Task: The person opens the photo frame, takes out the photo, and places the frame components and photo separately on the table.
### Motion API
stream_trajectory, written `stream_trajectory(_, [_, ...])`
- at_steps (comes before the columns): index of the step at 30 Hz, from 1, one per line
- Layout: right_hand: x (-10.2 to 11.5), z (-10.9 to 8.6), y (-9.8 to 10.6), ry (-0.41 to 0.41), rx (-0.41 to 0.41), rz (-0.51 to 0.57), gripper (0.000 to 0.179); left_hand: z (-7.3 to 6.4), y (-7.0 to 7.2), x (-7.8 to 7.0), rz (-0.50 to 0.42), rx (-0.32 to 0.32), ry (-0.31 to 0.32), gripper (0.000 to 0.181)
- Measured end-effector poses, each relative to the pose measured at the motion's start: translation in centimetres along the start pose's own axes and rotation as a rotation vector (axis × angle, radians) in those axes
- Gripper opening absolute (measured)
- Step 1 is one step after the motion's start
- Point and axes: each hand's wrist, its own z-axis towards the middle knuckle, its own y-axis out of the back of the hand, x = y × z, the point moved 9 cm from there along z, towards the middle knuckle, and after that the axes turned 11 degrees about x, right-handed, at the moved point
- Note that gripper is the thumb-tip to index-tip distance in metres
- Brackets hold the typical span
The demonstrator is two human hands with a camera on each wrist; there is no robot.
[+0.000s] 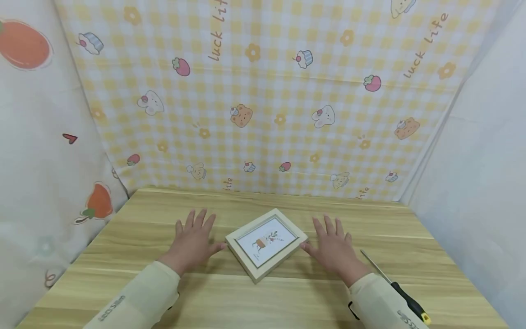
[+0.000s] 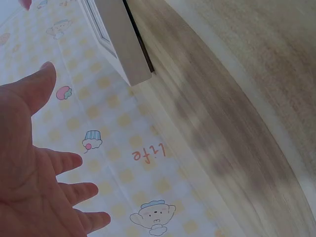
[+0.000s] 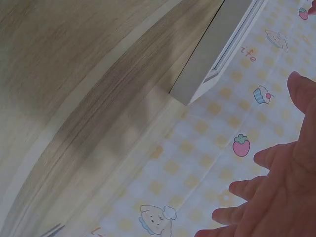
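Note:
A cream picture frame (image 1: 243, 260) lies face up and turned at an angle on the wooden table, around a white print (image 1: 267, 241) of a plant in an orange pot on legs. To its left is my left hand (image 1: 193, 244), fingers spread and straight, thumb tip close by the frame's left corner. My right hand (image 1: 334, 250) is on the other side, likewise spread, its thumb at the right corner. Both palms hold nothing. In the left wrist view the frame's side edge (image 2: 121, 44) shows above the spread fingers; the right wrist view shows the opposite corner (image 3: 197, 74).
A screwdriver (image 1: 404, 294) with a black and yellow handle lies on the table right of my right forearm. Behind the wooden table (image 1: 271, 299) hangs a yellow checked cloth (image 1: 263, 146). Pale cloth walls stand at the left (image 1: 41, 183) and right (image 1: 481, 183).

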Motion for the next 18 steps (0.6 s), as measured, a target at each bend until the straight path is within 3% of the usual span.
stream_trajectory(18, [0.4, 0.0, -0.9, -0.075, 0.043, 0.241, 0.088, 1.5, -1.2, 0.6, -0.075, 0.034, 0.03, 0.08])
